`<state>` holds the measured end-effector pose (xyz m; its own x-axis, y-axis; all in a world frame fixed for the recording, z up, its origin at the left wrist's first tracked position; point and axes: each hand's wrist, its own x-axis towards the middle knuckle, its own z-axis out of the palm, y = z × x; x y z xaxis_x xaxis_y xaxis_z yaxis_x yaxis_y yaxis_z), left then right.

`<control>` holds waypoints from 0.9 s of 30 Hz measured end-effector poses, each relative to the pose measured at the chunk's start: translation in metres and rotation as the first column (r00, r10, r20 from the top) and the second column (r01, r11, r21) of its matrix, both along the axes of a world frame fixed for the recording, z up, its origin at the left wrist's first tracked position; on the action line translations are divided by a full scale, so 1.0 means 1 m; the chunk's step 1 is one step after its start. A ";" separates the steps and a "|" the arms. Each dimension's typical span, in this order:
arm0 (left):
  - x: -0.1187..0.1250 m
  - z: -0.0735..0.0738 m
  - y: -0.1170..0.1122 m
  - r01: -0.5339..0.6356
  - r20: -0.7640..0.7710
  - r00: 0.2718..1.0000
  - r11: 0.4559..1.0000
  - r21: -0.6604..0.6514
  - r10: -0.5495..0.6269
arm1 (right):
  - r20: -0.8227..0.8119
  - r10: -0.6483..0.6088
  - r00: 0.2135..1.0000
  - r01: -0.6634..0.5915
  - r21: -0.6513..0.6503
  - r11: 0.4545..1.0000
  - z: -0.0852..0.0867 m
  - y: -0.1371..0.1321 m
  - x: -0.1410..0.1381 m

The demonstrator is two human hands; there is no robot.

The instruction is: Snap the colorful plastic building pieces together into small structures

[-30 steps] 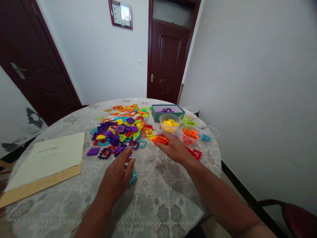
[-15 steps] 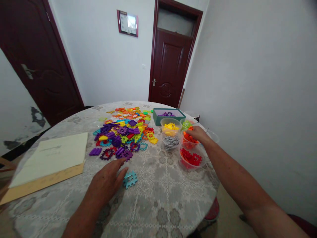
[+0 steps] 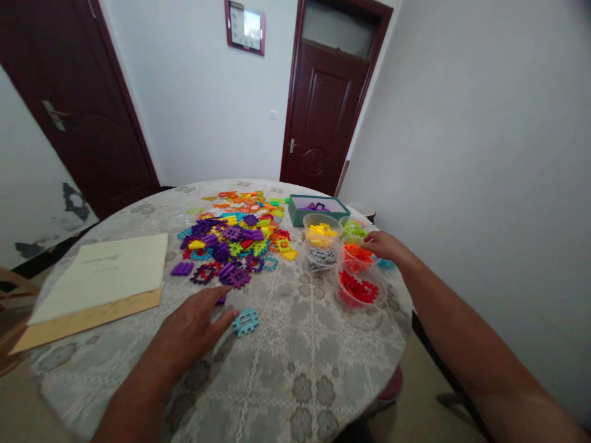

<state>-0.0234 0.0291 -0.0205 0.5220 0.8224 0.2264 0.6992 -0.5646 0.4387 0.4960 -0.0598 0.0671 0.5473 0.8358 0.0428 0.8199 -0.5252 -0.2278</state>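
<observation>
My left hand [image 3: 191, 329] rests low on the table with its fingers spread, holding nothing. Just right of its fingertips lies a teal lattice-shaped plastic building piece [image 3: 245, 322], and a small purple piece [image 3: 220, 299] peeks out by the fingers. My right hand [image 3: 385, 246] is at the rim of a clear bowl of orange pieces [image 3: 357, 255], and nothing shows in it. A heap of multicoloured interlocking plastic pieces [image 3: 231, 240] lies at the table's middle.
Clear bowls of yellow [image 3: 322, 229], grey [image 3: 322, 255], green [image 3: 354, 227] and red [image 3: 359, 289] pieces stand by a teal box [image 3: 313, 209]. A paper-topped folder [image 3: 99, 280] lies on the round patterned table [image 3: 300, 369]. Walls and doors stand beyond.
My right hand has moved right from the heap to the orange bowl, and the orange piece it held no longer shows. My left hand has drawn back left of the teal piece.
</observation>
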 end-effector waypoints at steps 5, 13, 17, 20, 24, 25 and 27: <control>-0.015 0.007 -0.010 0.081 -0.048 0.995 0.993 -0.089 -0.086 | 0.216 -0.061 0.974 0.043 0.088 0.995 0.006 -0.015 -0.021; -0.020 0.006 -0.013 0.093 -0.088 0.990 0.985 -0.147 -0.107 | -0.098 0.599 0.795 -0.566 0.235 0.790 -0.010 -0.027 -0.193; -0.014 0.003 -0.008 0.013 -0.104 0.994 0.996 -0.084 -0.021 | -0.155 0.809 0.567 -0.781 0.210 0.588 -0.050 -0.012 -0.267; -0.004 0.005 -0.002 -0.064 -0.165 0.985 0.997 -0.053 0.054 | -0.145 0.819 0.556 -0.808 0.139 0.573 -0.075 -0.003 -0.293; 0.008 0.003 0.008 -0.100 -0.288 0.954 0.994 -0.034 0.086 | -0.191 0.779 0.597 -0.778 0.102 0.620 -0.086 0.000 -0.301; 0.010 0.001 0.011 -0.088 -0.302 0.950 0.996 -0.025 0.077 | -0.213 0.766 0.606 -0.762 0.120 0.636 -0.086 0.000 -0.300; 0.014 -0.004 0.017 -0.062 -0.307 0.950 0.998 -0.014 0.055 | -0.260 0.733 0.629 -0.718 0.169 0.675 -0.086 0.000 -0.297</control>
<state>-0.0099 0.0457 -0.0250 0.5138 0.8568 0.0438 0.8335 -0.5106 0.2108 0.1988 -0.0600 -0.0186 -0.2431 0.9692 0.0396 0.8243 0.2279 -0.5182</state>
